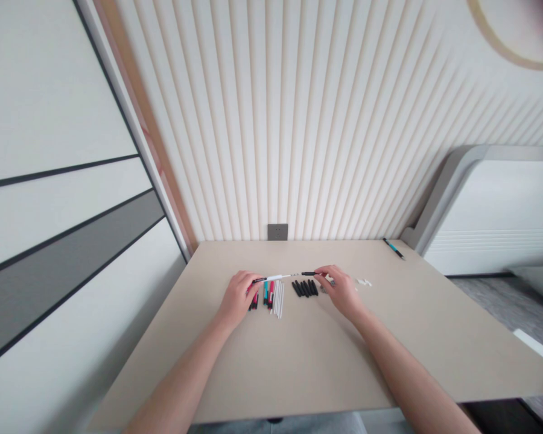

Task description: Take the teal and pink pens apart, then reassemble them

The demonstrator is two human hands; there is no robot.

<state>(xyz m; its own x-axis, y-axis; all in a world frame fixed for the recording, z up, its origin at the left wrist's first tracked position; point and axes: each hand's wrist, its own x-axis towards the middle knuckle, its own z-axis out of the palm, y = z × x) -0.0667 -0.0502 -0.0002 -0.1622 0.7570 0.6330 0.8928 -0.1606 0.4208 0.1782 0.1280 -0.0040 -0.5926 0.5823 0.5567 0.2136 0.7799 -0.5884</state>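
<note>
My left hand (241, 296) pinches the black end of a white pen barrel (274, 278), held level just above the table. My right hand (342, 291) has thumb and fingers closed on a black pen grip (308, 273). A thin refill (291, 275) spans the gap between barrel and grip, in line with both. Below them lie pink and blue pen barrels (269, 292), some partly covered by my left hand. Beside these is a bunch of white refills (278, 299), then a row of several black grips (304, 288). Small greyish parts show partly behind my right fingers, too small to name.
The beige table (289, 367) reaches to a ribbed wall with a grey socket (277, 232). Small white pieces (364, 281) lie right of my right hand. A blue and black pen (394, 248) rests near the back right corner. A bed headboard (493, 205) stands at right.
</note>
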